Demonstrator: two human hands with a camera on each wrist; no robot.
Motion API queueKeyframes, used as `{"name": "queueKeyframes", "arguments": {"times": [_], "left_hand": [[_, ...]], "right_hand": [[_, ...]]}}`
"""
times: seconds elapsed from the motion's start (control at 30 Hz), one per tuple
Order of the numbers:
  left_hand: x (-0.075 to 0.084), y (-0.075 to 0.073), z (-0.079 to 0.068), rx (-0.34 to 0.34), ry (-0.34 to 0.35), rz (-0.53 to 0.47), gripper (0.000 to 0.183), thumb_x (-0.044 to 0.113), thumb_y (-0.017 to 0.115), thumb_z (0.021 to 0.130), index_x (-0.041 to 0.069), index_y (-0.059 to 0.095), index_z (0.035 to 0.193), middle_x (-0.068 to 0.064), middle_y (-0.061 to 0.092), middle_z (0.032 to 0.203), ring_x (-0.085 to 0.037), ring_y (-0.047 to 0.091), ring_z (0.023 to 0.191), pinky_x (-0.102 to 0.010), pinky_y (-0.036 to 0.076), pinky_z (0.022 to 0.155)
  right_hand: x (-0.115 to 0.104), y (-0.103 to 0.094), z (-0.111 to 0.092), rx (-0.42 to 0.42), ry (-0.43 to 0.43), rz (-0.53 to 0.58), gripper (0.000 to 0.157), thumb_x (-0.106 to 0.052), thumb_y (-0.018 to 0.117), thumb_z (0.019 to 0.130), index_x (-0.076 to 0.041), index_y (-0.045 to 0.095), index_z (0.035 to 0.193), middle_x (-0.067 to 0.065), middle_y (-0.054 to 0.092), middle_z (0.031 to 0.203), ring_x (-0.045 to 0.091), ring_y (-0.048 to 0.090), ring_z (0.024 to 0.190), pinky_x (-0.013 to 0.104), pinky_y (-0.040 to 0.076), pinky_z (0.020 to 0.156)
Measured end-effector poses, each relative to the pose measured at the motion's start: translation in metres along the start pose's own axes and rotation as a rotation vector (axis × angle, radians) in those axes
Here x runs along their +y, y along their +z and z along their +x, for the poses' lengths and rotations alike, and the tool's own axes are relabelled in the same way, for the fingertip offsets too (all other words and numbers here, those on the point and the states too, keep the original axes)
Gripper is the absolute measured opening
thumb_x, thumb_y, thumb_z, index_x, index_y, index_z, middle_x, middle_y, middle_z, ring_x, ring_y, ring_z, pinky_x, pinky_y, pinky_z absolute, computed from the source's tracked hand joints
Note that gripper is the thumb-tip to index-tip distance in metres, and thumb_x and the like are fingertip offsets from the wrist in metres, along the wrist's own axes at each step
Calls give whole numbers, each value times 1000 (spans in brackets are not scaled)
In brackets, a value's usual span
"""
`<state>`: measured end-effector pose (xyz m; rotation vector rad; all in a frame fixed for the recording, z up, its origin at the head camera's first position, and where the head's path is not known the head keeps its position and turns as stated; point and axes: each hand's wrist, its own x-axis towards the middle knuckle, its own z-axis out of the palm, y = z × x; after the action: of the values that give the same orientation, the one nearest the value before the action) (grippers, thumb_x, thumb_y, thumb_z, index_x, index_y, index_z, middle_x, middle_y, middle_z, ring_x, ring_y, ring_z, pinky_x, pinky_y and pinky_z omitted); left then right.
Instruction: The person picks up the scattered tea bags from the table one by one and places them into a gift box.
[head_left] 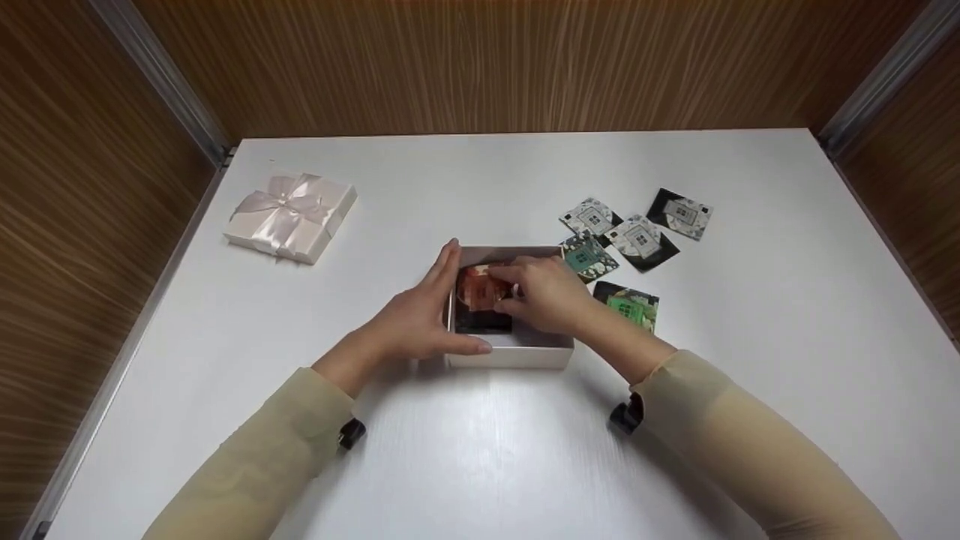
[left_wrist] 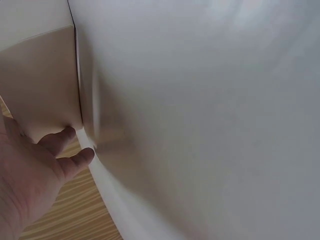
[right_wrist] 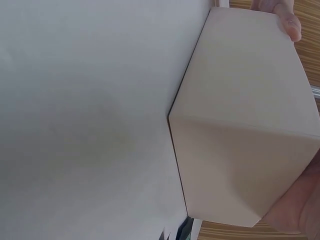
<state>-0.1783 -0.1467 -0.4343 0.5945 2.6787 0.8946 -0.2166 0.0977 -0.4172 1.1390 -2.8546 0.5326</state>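
Observation:
An open white box [head_left: 511, 358] sits on the table in the head view. Inside, along its left wall, lies a red-and-black sachet [head_left: 484, 322]. My right hand [head_left: 551, 296] reaches in over the box's right side and holds the sachet with thumb and index finger; its other fingers are largely hidden. My left hand [head_left: 416, 319] steadies the box, fingers stretched along the left wall and thumb laid over the front rim. In the left wrist view two fingertips [left_wrist: 82, 159] show near the box's edge. The right wrist view shows the box's outer walls [right_wrist: 245, 70] close up.
To the box's right lie a green-label sachet [head_left: 630, 306], a teal patterned one [head_left: 589, 257] and several black-and-white ones [head_left: 643, 241]. A closed pale gift box [head_left: 289, 214] with a ribbon bow stands at the back left. Wood-grain panels [head_left: 480, 67] border the white table [head_left: 450, 465].

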Motion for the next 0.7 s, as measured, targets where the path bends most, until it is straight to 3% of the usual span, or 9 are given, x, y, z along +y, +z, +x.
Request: {"name": "queueKeyframes", "arguments": {"times": [0.23,0.37,0.53,0.7], "left_hand": [[0,0,0,11,5,-12,145,86,77,71,37,-19,167,11,-15,177,-36,45,146,-53,43,114],[0,0,-1,11,-1,-18,144,87,76,70,38,-19,166,18,-19,174,-34,40,150,-53,41,116],[-1,0,0,12,7,-14,144,89,75,70,38,-20,166,22,-21,172,-32,37,152,-53,40,116],[-2,1,0,9,9,-24,144,88,75,70,38,-20,166,21,-20,172,-34,41,149,-53,42,115]], "right_hand": [[-4,2,2,-59,60,-122,56,-34,83,94,-11,69,143,18,74,125,36,70,111,58,52,98],[-6,4,3,-88,78,-167,57,-37,80,96,-13,67,145,19,72,130,37,68,117,59,49,103],[-4,6,3,-71,81,-159,57,-37,79,96,-12,66,146,19,72,129,38,69,116,60,47,105],[-2,7,2,12,67,-100,57,-39,79,97,-5,68,141,21,74,122,40,70,109,58,52,98]]}}
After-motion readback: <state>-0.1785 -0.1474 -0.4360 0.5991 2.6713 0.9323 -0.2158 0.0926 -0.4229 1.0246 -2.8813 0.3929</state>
